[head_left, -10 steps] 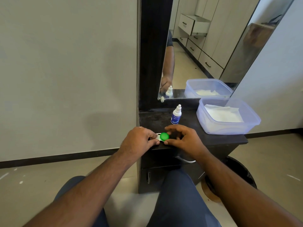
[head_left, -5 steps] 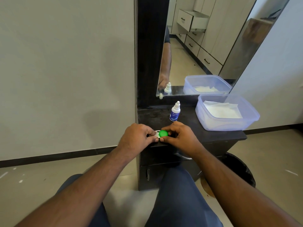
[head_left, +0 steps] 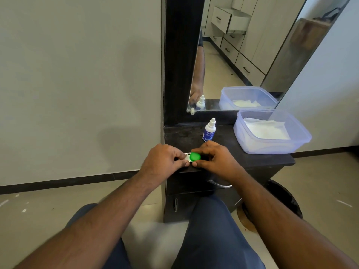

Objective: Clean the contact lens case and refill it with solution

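A dark surface [head_left: 252, 158] stands against the wall, with a mirror [head_left: 242, 55] rising at its back. On its right end sits a clear tub [head_left: 272, 146] with white tissue [head_left: 266, 129] lying inside. Near the middle, toward the back, a small white bottle [head_left: 209, 131] with a blue label stands upright, apart from the tub. At the front edge, both hands meet over the lens case [head_left: 188, 157]. The left hand [head_left: 163, 162] pinches the case's white left end between thumb and fingers, pressing it to the surface. The right hand [head_left: 215, 162] is closed around the green cap [head_left: 195, 156], thumb on the near side and fingers curled over the far side. The bottle stands just behind the right hand.
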Demonstrator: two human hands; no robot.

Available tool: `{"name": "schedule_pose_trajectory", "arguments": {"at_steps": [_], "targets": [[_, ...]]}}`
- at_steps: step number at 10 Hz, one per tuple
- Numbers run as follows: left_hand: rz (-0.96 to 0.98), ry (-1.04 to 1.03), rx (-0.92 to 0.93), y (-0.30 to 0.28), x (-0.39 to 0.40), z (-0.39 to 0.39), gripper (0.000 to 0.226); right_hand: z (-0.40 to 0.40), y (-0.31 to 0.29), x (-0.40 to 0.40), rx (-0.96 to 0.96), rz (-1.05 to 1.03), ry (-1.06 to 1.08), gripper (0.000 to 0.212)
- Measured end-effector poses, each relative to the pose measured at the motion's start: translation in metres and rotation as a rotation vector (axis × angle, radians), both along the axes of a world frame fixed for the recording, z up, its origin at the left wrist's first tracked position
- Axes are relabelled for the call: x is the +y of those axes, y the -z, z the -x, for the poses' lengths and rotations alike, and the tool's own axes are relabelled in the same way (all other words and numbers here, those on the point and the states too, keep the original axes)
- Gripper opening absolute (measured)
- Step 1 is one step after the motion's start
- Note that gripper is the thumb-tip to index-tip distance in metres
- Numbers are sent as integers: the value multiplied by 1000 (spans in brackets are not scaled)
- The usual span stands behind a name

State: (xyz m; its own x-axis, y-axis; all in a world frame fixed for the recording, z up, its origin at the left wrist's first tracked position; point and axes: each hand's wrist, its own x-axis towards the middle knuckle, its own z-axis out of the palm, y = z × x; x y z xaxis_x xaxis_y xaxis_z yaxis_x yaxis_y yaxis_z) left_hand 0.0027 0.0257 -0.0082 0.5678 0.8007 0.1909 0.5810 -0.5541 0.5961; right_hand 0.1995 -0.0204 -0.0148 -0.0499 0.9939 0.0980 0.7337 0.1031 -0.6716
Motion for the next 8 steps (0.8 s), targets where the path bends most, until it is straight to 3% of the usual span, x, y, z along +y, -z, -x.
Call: {"name": "schedule_pose_trajectory", "arguments": {"at_steps": [3, 5, 7, 8], "targets": [[-62, 107, 48, -1, 8, 4, 29, 4, 4, 0, 47, -19, 47, 40], [52, 68, -28, -5, 6, 7, 36, 4, -3, -3, 4, 21, 35, 42], [100, 67, -18, -14, 1, 6, 40, 9, -14, -9, -11, 71, 61, 49], [99, 57, 18, -20, -3, 9, 52, 12, -20, -14, 8, 87, 104, 57]]}}
